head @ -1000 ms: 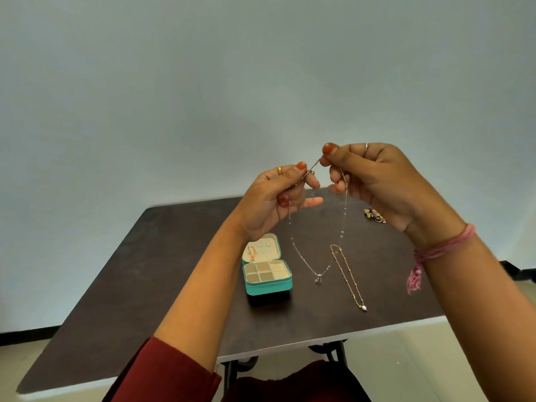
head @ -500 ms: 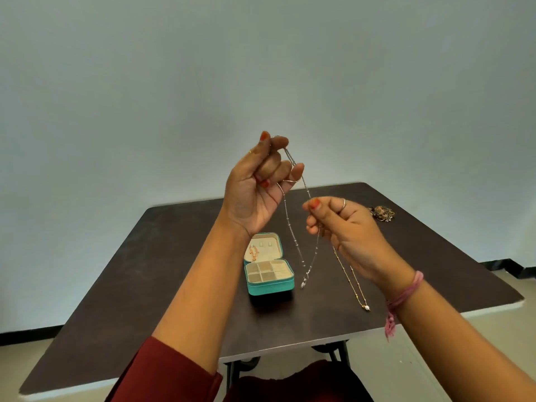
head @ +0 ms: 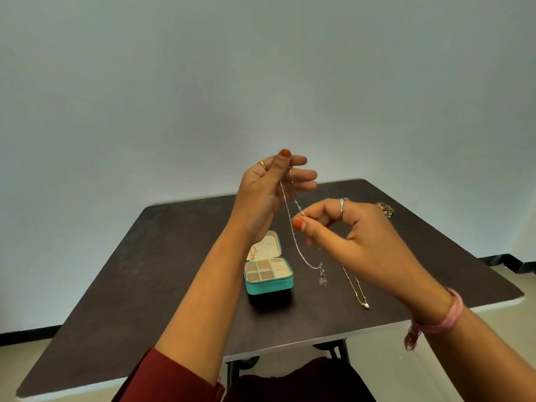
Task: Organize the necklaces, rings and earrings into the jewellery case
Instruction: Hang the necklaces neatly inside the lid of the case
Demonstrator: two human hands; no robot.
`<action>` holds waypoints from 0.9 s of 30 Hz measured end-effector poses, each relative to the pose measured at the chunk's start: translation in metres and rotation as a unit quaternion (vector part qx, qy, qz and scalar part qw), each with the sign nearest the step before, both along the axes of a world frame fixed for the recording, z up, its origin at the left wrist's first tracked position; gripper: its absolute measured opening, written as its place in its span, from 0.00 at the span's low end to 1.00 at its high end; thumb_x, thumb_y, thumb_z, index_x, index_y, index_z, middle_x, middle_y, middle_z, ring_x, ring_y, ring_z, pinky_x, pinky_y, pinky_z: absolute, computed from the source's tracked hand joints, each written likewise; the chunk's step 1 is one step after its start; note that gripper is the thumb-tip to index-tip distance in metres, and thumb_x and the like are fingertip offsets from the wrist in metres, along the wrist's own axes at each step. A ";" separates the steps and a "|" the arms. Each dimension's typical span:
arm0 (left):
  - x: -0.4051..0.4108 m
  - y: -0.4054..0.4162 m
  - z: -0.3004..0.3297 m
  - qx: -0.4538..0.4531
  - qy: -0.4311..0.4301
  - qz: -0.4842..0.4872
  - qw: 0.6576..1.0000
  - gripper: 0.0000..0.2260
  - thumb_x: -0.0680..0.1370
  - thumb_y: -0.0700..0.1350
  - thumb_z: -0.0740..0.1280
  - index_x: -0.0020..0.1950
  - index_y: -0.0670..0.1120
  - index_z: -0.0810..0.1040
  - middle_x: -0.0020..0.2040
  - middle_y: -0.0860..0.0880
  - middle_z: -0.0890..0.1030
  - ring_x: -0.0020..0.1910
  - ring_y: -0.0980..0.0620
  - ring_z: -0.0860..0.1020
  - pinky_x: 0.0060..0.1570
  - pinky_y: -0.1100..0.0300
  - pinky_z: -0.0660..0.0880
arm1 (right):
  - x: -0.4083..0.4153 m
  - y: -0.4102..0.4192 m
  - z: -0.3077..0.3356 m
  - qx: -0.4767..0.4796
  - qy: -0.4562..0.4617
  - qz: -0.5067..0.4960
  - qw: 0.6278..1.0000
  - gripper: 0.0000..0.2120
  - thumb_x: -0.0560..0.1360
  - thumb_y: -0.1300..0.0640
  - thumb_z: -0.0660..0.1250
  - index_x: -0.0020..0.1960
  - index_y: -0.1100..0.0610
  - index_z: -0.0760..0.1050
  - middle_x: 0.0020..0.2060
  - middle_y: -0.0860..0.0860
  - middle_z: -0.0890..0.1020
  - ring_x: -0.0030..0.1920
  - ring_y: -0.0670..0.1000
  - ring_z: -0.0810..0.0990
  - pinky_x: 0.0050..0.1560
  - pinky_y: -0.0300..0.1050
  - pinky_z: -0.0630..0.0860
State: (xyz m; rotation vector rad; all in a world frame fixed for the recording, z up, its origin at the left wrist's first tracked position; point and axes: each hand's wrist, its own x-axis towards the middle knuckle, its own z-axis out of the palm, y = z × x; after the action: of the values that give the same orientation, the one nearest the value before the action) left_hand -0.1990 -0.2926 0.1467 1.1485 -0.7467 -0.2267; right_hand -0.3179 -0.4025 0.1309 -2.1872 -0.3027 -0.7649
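While the silver necklace (head: 293,227) is being held up above the worktop (head: 162,256), it is being pinched at its top end between the thumb and fingers of the left hand (head: 266,195), with the other fingers of that hand lying fairly straight, and lower down one strand is being pinched between the thumb and forefinger of the right hand (head: 356,236), whose remaining fingers are curled loosely. Its pendant (head: 322,278) is being left to dangle just to the right of the jewellery case (head: 269,285), which is standing open near the middle of the worktop with its teal walls and pale compartments showing. Something orange is being kept in the lid (head: 264,248), along with what may be small earrings, though this is too small to be told for certain; the tray compartments are looking bare. A gold necklace (head: 358,294) is lying on the worktop to the right of the case, partly hidden by the right hand, and a small cluster of jewellery (head: 387,208) is lying near the far right corner. The task is judged to be at an early-to-middle stage: the silver necklace is being readied for the case, and the gold necklace and the cluster are being left for later
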 end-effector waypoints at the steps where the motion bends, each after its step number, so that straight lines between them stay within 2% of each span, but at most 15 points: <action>1: -0.001 0.000 -0.002 0.015 -0.001 -0.003 1.000 0.12 0.83 0.45 0.56 0.51 0.41 0.77 0.39 0.47 0.85 0.37 0.52 0.83 0.42 0.62 0.79 | -0.001 -0.001 0.004 0.016 -0.008 0.004 1.000 0.05 0.75 0.52 0.68 0.41 0.47 0.80 0.32 0.45 0.83 0.40 0.44 0.82 0.46 0.38 0.75; 4: -0.001 -0.003 -0.007 0.045 -0.005 -0.020 0.999 0.12 0.82 0.45 0.57 0.49 0.42 0.79 0.38 0.47 0.84 0.39 0.52 0.82 0.44 0.58 0.79 | 0.002 -0.009 0.016 0.074 -0.001 0.025 0.997 0.06 0.75 0.53 0.68 0.40 0.49 0.81 0.34 0.51 0.84 0.43 0.46 0.83 0.49 0.46 0.78; 6: -0.001 -0.004 -0.009 0.060 -0.007 -0.039 0.997 0.12 0.82 0.45 0.59 0.47 0.43 0.80 0.38 0.46 0.82 0.39 0.50 0.80 0.46 0.55 0.78 | 0.005 -0.013 0.021 0.123 0.012 0.056 0.991 0.11 0.73 0.52 0.67 0.43 0.59 0.82 0.33 0.54 0.83 0.38 0.42 0.81 0.45 0.41 0.76; 8: -0.004 -0.004 -0.011 0.072 -0.003 -0.069 0.995 0.12 0.82 0.44 0.59 0.46 0.43 0.79 0.34 0.47 0.80 0.33 0.53 0.77 0.41 0.60 0.78 | 0.007 -0.016 0.024 0.180 0.023 0.079 0.980 0.15 0.72 0.51 0.66 0.43 0.64 0.81 0.30 0.50 0.82 0.35 0.41 0.79 0.44 0.34 0.74; 10: -0.005 -0.003 -0.013 0.077 0.011 -0.101 0.992 0.11 0.81 0.43 0.59 0.44 0.42 0.79 0.30 0.47 0.74 0.27 0.56 0.72 0.41 0.61 0.79 | 0.011 -0.019 0.024 0.226 0.040 0.075 0.970 0.14 0.72 0.51 0.66 0.43 0.63 0.81 0.28 0.47 0.81 0.33 0.42 0.78 0.42 0.33 0.75; 13: -0.004 -0.003 -0.016 0.087 0.042 -0.146 0.984 0.11 0.77 0.48 0.63 0.43 0.42 0.80 0.32 0.47 0.66 0.26 0.58 0.66 0.50 0.53 0.81 | 0.018 -0.024 0.019 0.297 0.075 0.070 0.949 0.10 0.71 0.51 0.68 0.39 0.57 0.82 0.30 0.49 0.80 0.33 0.45 0.76 0.42 0.38 0.76; 16: -0.003 -0.002 -0.018 0.107 0.068 -0.160 0.979 0.17 0.75 0.53 0.62 0.38 0.41 0.80 0.25 0.52 0.62 0.25 0.58 0.61 0.48 0.52 0.80 | 0.022 -0.029 0.016 0.359 0.098 0.064 0.926 0.10 0.68 0.49 0.68 0.38 0.55 0.81 0.27 0.48 0.78 0.32 0.46 0.75 0.42 0.40 0.74; 21: 0.002 -0.001 -0.019 0.042 0.109 -0.222 0.968 0.19 0.78 0.54 0.61 0.40 0.41 0.83 0.26 0.54 0.56 0.25 0.57 0.56 0.37 0.58 0.78 | 0.029 -0.038 0.007 0.451 0.117 0.073 0.882 0.09 0.68 0.50 0.69 0.39 0.56 0.80 0.26 0.47 0.76 0.31 0.46 0.75 0.41 0.38 0.76; 27: 0.002 -0.002 -0.014 -0.057 0.153 -0.246 0.955 0.18 0.78 0.52 0.59 0.44 0.40 0.83 0.28 0.53 0.54 0.23 0.60 0.59 0.36 0.63 0.76 | 0.035 -0.030 -0.022 0.484 0.143 0.092 0.859 0.09 0.68 0.50 0.68 0.39 0.56 0.79 0.27 0.48 0.75 0.31 0.46 0.76 0.41 0.37 0.76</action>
State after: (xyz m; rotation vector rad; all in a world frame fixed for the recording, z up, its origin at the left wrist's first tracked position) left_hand -0.1966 -0.2947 0.1324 0.7757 -0.7469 -0.7545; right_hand -0.2827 -0.4325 0.1090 -1.2495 0.0420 -0.3374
